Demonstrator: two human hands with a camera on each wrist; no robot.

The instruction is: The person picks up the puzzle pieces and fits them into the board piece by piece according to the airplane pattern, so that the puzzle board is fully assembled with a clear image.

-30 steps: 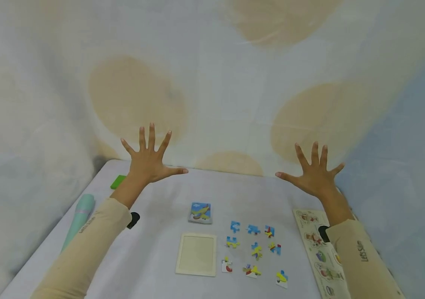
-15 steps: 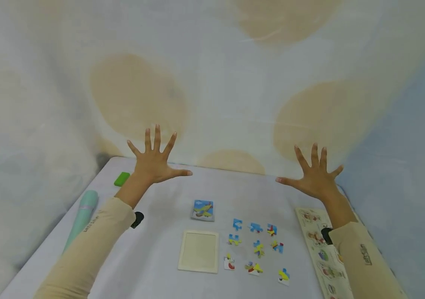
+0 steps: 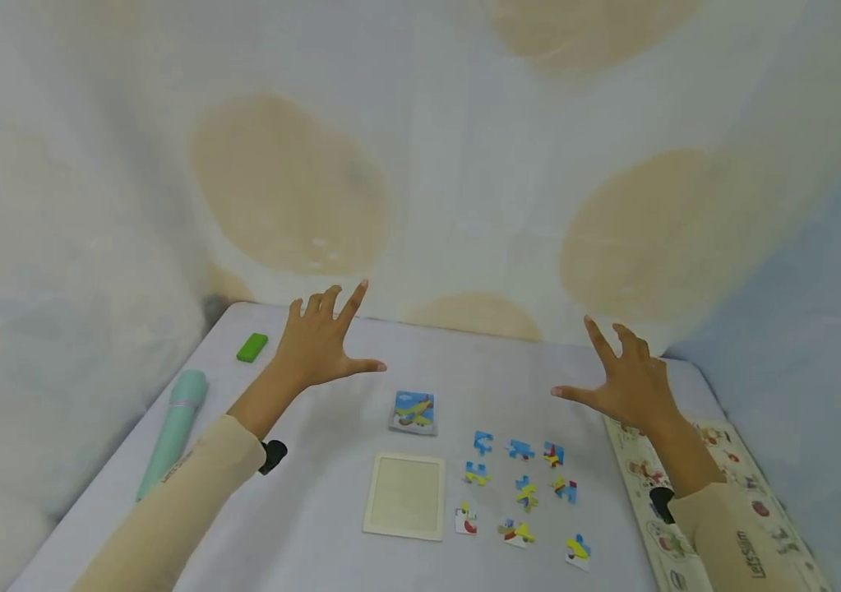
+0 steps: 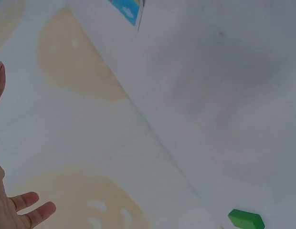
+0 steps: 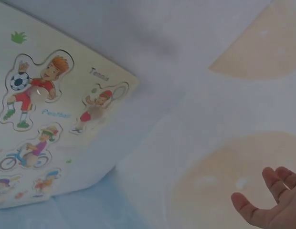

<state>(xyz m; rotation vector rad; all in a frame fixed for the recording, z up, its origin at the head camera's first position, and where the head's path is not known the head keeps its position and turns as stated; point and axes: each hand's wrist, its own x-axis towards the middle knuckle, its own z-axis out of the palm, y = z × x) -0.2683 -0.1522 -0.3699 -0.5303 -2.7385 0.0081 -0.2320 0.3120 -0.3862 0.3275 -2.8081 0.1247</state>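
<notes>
Both hands are raised above the table and hold nothing. My left hand [image 3: 316, 347] has its thumb out to the side and its fingers loosely bent. Facing it, my right hand [image 3: 630, 382] has its thumb spread inward and its fingers slightly curved. Between and below them, a small picture card with an airplane [image 3: 413, 412] lies on the table. In front of it rests a square, cream puzzle frame [image 3: 405, 497]. Several loose jigsaw pieces [image 3: 520, 449] are spread to the right of the frame. Fingertips of each hand show at the edge of its own wrist view.
A wooden sports picture board [image 5: 76, 112] lies under the right forearm. On the table's left side are a mint-green tube-like object [image 3: 172, 436] and a green block [image 3: 252, 347]. A spotted cloth [image 3: 457, 189] hangs behind the table [image 3: 302, 510].
Both hands have lowered a little, and their spread, straight fingers have relaxed and bent. The table and its things sit slightly further right in the head view.
</notes>
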